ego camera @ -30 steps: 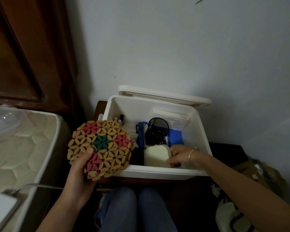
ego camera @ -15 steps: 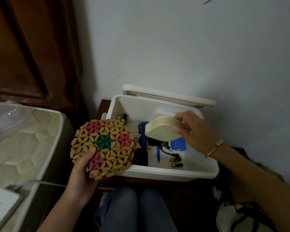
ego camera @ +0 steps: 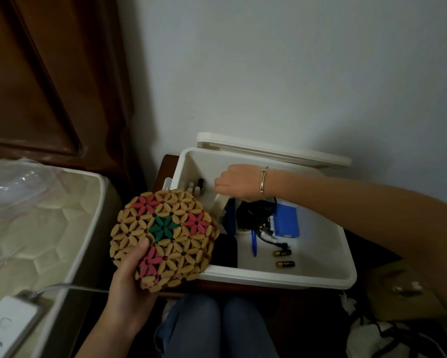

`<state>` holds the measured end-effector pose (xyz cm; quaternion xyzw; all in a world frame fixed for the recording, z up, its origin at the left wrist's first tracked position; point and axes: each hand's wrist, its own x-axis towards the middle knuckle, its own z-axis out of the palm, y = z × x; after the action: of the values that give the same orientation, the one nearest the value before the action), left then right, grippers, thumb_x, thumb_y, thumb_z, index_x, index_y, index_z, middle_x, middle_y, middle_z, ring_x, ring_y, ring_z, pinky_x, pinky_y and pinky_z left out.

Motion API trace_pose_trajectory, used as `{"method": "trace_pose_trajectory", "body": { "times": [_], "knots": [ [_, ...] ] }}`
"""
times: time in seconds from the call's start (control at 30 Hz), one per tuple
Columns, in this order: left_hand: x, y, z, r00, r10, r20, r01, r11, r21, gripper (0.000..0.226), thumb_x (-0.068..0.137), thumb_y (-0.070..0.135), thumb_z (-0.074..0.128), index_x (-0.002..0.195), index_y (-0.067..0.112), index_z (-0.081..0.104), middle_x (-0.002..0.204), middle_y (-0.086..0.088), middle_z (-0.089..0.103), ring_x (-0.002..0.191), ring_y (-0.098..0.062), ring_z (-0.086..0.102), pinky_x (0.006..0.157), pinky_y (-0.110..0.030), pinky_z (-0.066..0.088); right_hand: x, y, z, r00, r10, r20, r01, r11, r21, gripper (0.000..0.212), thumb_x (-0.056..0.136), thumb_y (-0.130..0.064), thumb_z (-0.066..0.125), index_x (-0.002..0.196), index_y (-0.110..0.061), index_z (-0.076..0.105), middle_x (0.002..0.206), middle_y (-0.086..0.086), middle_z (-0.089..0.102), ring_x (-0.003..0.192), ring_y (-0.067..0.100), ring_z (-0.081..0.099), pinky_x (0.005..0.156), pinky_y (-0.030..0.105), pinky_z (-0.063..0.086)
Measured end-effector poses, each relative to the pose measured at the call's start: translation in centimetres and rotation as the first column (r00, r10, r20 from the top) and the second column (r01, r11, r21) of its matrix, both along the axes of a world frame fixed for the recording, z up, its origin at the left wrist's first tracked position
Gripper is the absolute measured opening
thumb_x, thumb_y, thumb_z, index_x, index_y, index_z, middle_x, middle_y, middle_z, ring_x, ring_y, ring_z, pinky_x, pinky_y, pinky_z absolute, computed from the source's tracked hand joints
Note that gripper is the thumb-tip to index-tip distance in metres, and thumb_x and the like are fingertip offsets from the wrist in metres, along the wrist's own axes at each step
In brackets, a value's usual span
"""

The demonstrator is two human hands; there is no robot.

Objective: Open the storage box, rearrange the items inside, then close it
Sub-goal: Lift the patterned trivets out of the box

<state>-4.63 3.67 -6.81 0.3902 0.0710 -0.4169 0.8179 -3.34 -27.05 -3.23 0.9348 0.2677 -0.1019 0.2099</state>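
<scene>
The white storage box [ego camera: 320, 276] stands open, its lid [ego camera: 274, 151] leaning against the wall behind it. My left hand [ego camera: 129, 285] grips a round beaded trivet [ego camera: 164, 236] with red and green flowers, held over the box's left front corner. My right hand [ego camera: 234, 183] reaches into the back left of the box and holds a cream-coloured case [ego camera: 220, 206] on edge there; most of the case is hidden. Inside lie a blue block [ego camera: 286, 220], a blue pen [ego camera: 254, 244], two batteries [ego camera: 284, 258], a black pouch [ego camera: 226, 250], a black mesh item [ego camera: 253, 211] and small bottles [ego camera: 196, 186].
A mattress [ego camera: 44, 228] lies at the left with a white power strip [ego camera: 5, 321] at its near edge. A dark wooden headboard [ego camera: 49, 73] rises behind it. My knees [ego camera: 217, 329] are just below the box. Bags [ego camera: 398, 334] sit on the floor at the right.
My right hand lifted the cream case out of the box's front, carried it up and left, and now sets it on edge at the back left. The trivet stayed in my left hand.
</scene>
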Motion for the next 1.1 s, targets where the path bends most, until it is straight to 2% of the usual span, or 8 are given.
{"method": "trace_pose_trajectory", "body": {
  "times": [0.23, 0.33, 0.47, 0.57, 0.73, 0.83, 0.93, 1.1],
  "knots": [
    [0.2, 0.2, -0.3, 0.999, -0.032, 0.032, 0.032, 0.999, 0.004, 0.03, 0.084, 0.034, 0.051, 0.102, 0.027, 0.075, 0.118, -0.009, 0.069, 0.104, -0.027, 0.068, 0.073, -0.037, 0.059, -3.1, -2.0, -1.5, 0.922, -0.36, -0.142, 0.374, 0.923, 0.089, 0.027, 0.09, -0.018, 0.047, 0.116, -0.018, 0.053, 0.112, 0.0, 0.06, 0.098, 0.021, 0.057, 0.087, 0.034, 0.042],
    [0.3, 0.3, -0.4, 0.999, -0.032, 0.033, 0.031, 0.999, 0.008, 0.03, 0.083, 0.035, 0.053, 0.104, 0.027, 0.074, 0.119, -0.009, 0.068, 0.105, -0.027, 0.067, 0.073, -0.037, 0.059, -6.7, -3.5, -0.3, 0.837, -0.526, -0.151, 0.544, 0.769, 0.336, 0.029, 0.089, -0.021, 0.055, 0.118, -0.016, 0.057, 0.113, 0.002, 0.062, 0.102, 0.02, 0.056, 0.089, 0.033, 0.043],
    [0.4, 0.3, -0.6, 0.999, -0.02, 0.031, 0.019, 1.0, 0.009, 0.032, 0.081, 0.034, 0.055, 0.106, 0.025, 0.073, 0.119, -0.009, 0.068, 0.104, -0.027, 0.068, 0.07, -0.035, 0.059, -12.3, -3.9, -0.2, 0.711, -0.67, -0.213, 0.646, 0.503, 0.575, 0.01, 0.083, -0.021, 0.065, 0.09, -0.023, 0.058, 0.086, -0.006, 0.06, 0.08, 0.01, 0.057, 0.076, 0.025, 0.048],
    [0.3, 0.3, -0.6, 0.999, -0.013, 0.037, 0.013, 1.0, 0.013, 0.032, 0.08, 0.034, 0.056, 0.106, 0.028, 0.073, 0.117, -0.008, 0.069, 0.102, -0.025, 0.069, 0.071, -0.036, 0.059, -15.5, -3.9, -2.4, 0.597, -0.715, -0.364, 0.788, 0.439, 0.431, 0.02, 0.082, -0.026, 0.067, 0.099, -0.02, 0.06, 0.099, -0.003, 0.059, 0.085, 0.01, 0.055, 0.076, 0.02, 0.041],
    [0.3, 0.4, -0.6, 0.998, -0.032, 0.053, 0.031, 0.999, 0.02, 0.032, 0.08, 0.034, 0.056, 0.106, 0.028, 0.073, 0.117, -0.008, 0.069, 0.102, -0.025, 0.069, 0.073, -0.037, 0.059, -16.2, -4.5, -7.8, 0.498, -0.754, -0.429, 0.847, 0.528, 0.056, 0.055, 0.083, -0.034, 0.065, 0.131, -0.016, 0.046, 0.132, 0.005, 0.049, 0.117, 0.022, 0.05, 0.093, 0.025, 0.038],
    [0.4, 0.4, -0.7, 0.997, -0.038, 0.072, 0.037, 0.999, 0.016, 0.034, 0.082, 0.035, 0.056, 0.112, 0.026, 0.071, 0.12, -0.009, 0.068, 0.105, -0.026, 0.067, 0.075, -0.038, 0.058, -15.8, -4.5, -10.1, 0.489, -0.751, -0.444, 0.809, 0.581, -0.091, 0.063, 0.084, -0.023, 0.065, 0.139, -0.013, 0.035, 0.133, 0.01, 0.049, 0.114, 0.026, 0.053, 0.097, 0.035, 0.045],
    [0.4, 0.4, -0.8, 0.995, -0.04, 0.09, 0.038, 0.999, 0.016, 0.036, 0.082, 0.035, 0.058, 0.114, 0.025, 0.069, 0.122, -0.01, 0.066, 0.107, -0.027, 0.066, 0.075, -0.037, 0.058, -16.0, -4.0, -12.0, 0.474, -0.76, -0.445, 0.805, 0.579, -0.131, 0.069, 0.081, -0.014, 0.066, 0.138, -0.007, 0.029, 0.119, 0.015, 0.054, 0.096, 0.028, 0.06, 0.083, 0.034, 0.05],
    [0.4, 0.4, -1.0, 0.995, -0.039, 0.09, 0.037, 0.999, 0.018, 0.034, 0.081, 0.036, 0.057, 0.111, 0.027, 0.071, 0.121, -0.009, 0.067, 0.106, -0.026, 0.067, 0.072, -0.035, 0.058, -16.1, -3.7, -12.8, 0.406, -0.791, -0.458, 0.873, 0.484, -0.061, 0.069, 0.078, -0.025, 0.068, 0.136, -0.012, 0.032, 0.122, 0.014, 0.053, 0.105, 0.033, 0.058, 0.081, 0.038, 0.047]
  ]
}}
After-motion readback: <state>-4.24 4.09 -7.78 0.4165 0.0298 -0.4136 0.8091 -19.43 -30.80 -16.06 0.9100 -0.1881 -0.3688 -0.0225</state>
